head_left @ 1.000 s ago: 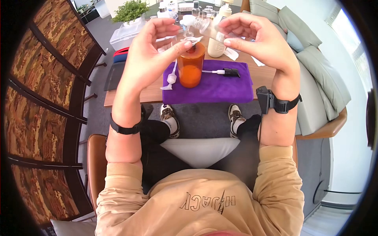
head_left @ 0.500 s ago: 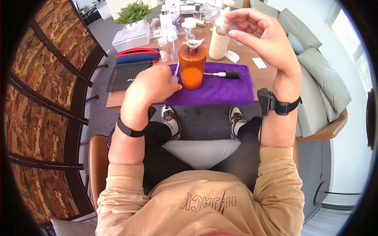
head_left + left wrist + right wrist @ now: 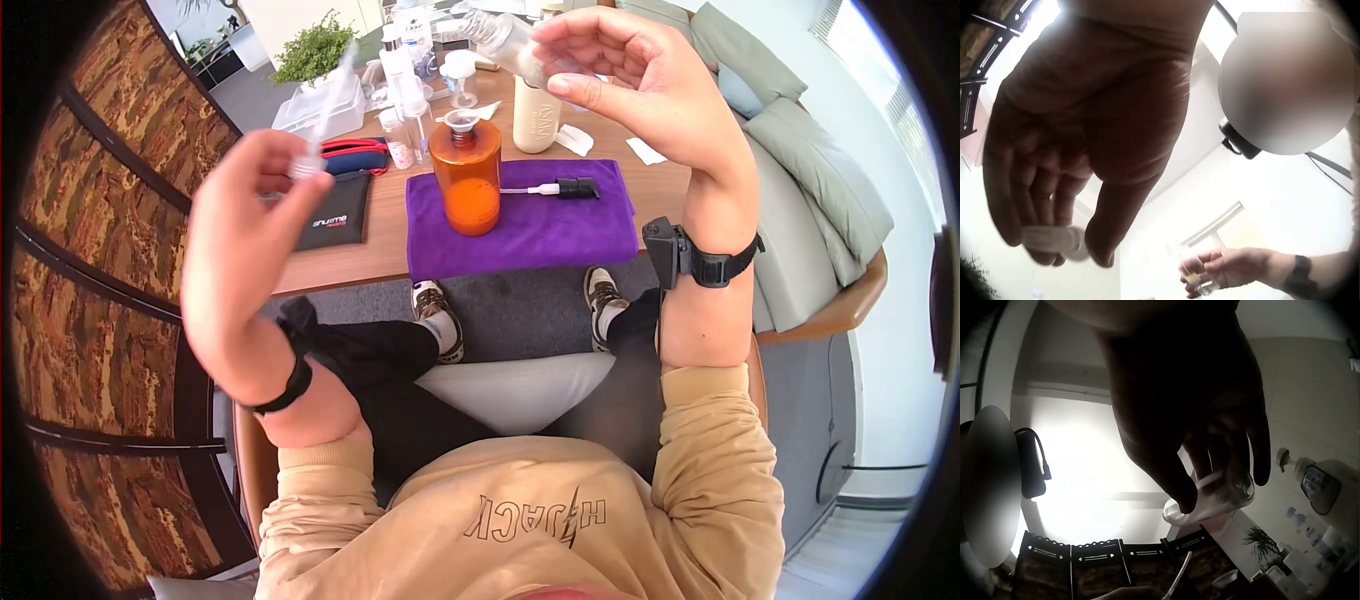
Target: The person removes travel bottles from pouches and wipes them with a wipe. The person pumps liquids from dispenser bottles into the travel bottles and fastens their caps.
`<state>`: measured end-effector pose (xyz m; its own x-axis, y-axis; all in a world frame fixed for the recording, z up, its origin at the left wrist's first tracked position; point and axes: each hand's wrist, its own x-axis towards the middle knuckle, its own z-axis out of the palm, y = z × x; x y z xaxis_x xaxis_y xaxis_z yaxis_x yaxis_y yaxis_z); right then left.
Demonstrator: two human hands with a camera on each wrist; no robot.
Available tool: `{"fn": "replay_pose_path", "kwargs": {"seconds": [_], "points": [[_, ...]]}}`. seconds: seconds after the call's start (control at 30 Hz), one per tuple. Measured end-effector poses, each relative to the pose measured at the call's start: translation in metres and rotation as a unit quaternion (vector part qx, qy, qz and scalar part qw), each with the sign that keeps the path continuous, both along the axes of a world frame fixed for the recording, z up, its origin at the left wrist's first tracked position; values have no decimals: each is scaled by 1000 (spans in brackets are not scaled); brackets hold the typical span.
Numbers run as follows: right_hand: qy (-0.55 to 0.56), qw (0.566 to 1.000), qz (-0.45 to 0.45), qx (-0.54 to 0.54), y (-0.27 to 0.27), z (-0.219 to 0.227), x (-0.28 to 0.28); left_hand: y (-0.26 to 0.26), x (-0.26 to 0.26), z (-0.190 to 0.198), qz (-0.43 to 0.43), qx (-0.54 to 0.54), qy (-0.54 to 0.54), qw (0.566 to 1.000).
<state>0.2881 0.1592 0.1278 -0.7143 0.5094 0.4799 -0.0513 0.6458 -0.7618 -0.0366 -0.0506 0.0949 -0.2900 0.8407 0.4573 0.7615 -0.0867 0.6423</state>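
My left hand is raised over the table's left side, pinching a white pump head between thumb and fingers. Its thin dip tube points upward. In the left wrist view the pump head sits at the fingertips. My right hand holds a clear bottle tilted, its uncapped neck toward the left. The same bottle lies between thumb and fingers in the right wrist view. Between the hands, an amber bottle with orange liquid stands upright, a small funnel in its neck.
Under the amber bottle lies a purple towel with a black pump on it. A cream bottle stands behind, below the right hand. Several bottles crowd the back. At left are a black pouch and a plastic box.
My left hand left the funnel, reached down to the pump head on the towel, and lifted it up to the left. The right hand keeps holding the clear bottle.
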Motion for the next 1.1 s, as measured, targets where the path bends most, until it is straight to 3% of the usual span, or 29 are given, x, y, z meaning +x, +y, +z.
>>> {"fn": "replay_pose_path", "kwargs": {"seconds": [0.1,0.17,0.23,0.33,0.47,0.6,0.77,1.1], "points": [[15,998,-3,53,-7,-1,-6,-15,-1,16,-17,62,-67,996],[29,991,19,127,3,-11,-11,-19,-2,17,-62,143,27,987],[38,991,29,126,-1,-10,-17,-17,1,17,-61,155,10,986],[42,990,30,134,-5,-10,-22,-17,7,23,-55,174,131,974],[49,986,18,157,-3,-13,-25,-15,13,22,-66,200,167,963],[56,986,3,160,0,-13,-24,-24,10,26,-75,155,189,967],[75,987,4,141,-1,-12,-21,-25,2,27,-13,206,231,951],[26,981,0,191,-4,-16,-27,-18,8,25,-30,198,229,953]]}}
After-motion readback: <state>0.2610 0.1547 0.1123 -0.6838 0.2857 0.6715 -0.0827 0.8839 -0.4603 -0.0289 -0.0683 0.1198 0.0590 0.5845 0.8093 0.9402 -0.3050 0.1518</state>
